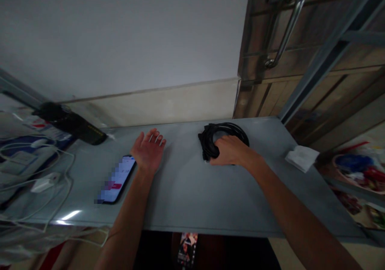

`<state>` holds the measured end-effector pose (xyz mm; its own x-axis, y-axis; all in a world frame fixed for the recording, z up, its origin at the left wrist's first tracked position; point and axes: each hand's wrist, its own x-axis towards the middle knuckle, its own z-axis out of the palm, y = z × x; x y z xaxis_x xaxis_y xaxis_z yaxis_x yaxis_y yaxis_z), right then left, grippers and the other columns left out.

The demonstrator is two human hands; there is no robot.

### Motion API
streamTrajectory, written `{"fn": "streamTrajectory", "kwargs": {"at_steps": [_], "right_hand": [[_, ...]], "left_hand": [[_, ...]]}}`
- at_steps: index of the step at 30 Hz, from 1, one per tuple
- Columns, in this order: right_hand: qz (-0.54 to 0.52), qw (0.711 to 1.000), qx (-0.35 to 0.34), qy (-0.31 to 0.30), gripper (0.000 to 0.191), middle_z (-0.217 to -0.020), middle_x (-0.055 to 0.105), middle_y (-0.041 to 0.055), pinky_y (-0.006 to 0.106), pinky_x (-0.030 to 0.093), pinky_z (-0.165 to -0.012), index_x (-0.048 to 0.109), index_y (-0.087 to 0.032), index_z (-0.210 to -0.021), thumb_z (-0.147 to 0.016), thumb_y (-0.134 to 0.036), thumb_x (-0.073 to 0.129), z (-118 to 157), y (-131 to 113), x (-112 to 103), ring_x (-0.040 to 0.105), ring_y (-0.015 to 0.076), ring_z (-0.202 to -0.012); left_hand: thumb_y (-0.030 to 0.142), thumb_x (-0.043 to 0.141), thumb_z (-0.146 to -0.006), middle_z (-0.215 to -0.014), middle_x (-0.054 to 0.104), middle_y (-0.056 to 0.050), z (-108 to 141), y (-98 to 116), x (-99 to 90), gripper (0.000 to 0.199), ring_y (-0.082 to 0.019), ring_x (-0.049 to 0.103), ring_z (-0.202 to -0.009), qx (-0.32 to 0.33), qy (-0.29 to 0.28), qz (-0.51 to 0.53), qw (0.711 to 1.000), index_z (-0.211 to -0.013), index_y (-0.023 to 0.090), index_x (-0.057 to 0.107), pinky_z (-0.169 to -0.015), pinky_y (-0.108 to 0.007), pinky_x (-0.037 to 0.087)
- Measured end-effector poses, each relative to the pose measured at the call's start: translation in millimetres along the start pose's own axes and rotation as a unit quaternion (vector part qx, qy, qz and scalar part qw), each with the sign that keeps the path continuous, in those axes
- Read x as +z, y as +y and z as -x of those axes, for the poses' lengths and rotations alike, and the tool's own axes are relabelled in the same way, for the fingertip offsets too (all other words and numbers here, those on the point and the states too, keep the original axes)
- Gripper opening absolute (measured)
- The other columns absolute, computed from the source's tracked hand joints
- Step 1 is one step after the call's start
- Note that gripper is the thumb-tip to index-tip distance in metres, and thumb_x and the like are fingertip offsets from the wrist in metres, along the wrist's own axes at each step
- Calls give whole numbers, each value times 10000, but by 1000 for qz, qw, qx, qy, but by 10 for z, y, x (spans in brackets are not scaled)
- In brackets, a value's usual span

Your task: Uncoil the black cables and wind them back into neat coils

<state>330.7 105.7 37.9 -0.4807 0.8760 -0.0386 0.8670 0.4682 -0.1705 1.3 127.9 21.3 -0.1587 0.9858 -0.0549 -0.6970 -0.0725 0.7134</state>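
Observation:
A coil of black cable lies on the grey tabletop, right of the middle. My right hand closes round the near side of the coil, its fingertips mostly hidden. To the left, my left hand is turned palm up above the table with its fingers apart and slightly curled, holding nothing. A phone with a lit screen lies just left of that wrist.
A dark bottle lies at the back left, near tangled white cords and a white plug. White folded paper rests at the right edge. A second lit phone shows below the front edge. A metal post rises at the right.

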Motion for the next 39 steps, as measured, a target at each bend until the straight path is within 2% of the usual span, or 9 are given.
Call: {"fn": "streamTrajectory", "kwargs": {"at_steps": [6, 10, 14, 20, 28, 35, 39], "right_hand": [[19, 998, 65, 16, 605, -1103, 795, 222, 442, 615, -889, 823, -108, -1065, -920, -685, 719, -17, 222, 12, 779, 397, -1018], [23, 996, 77, 28, 627, -1153, 795, 228, 445, 610, -903, 818, -111, -1107, -997, -704, 645, -21, 236, -1, 783, 392, -1045], [23, 994, 89, 58, 680, -1116, 801, 212, 442, 603, -905, 814, -118, -1090, -1087, -730, 518, -22, 227, -39, 787, 376, -1040], [41, 988, 120, 86, 682, -1109, 803, 225, 412, 585, -891, 818, -109, -1025, -1163, -625, 394, -49, 184, -73, 786, 358, -1033], [39, 978, 143, 149, 521, -1058, 809, 182, 377, 537, -815, 800, -124, -989, -1150, -433, 412, -45, 164, -120, 777, 338, -988], [18, 964, 191, 183, 496, -1046, 797, 221, 405, 531, -837, 789, -118, -1059, -1138, -406, 394, 17, 124, -242, 772, 380, -980], [12, 951, 219, 219, 523, -979, 787, 230, 400, 527, -826, 780, -111, -1013, -1150, -401, 367, 123, 93, -392, 768, 375, -939]], "left_hand": [[455, 675, -984, -926, 741, -67, -12, -11, -7, 327, -190, 712, -836, 3, 2, 2, 1000, -1098, 165, 773, -793, -340, 587], [458, 662, -995, -924, 743, -67, -14, -12, -10, 317, -188, 707, -835, 3, -6, 1, 1000, -1088, 177, 775, -799, -342, 590], [453, 669, -993, -924, 743, -67, -16, -8, -13, 323, -187, 706, -833, 4, -4, 1, 1000, -1096, 167, 777, -801, -343, 589], [447, 701, -962, -923, 744, -70, -23, -15, -17, 310, -191, 710, -834, 5, -5, -1, 1000, -1088, 174, 777, -796, -336, 579], [456, 731, -943, -929, 743, -60, -26, -11, -21, 326, -184, 712, -842, 5, -8, -9, 1000, -1095, 170, 769, -804, -333, 581], [462, 722, -946, -921, 747, -62, -43, -9, -58, 306, -183, 716, -830, 4, -14, -17, 1000, -1081, 191, 768, -808, -331, 579], [480, 743, -936, -916, 747, -46, -54, -10, -91, 310, -174, 718, -820, 5, -13, -18, 1000, -1074, 203, 765, -803, -329, 584]]}}
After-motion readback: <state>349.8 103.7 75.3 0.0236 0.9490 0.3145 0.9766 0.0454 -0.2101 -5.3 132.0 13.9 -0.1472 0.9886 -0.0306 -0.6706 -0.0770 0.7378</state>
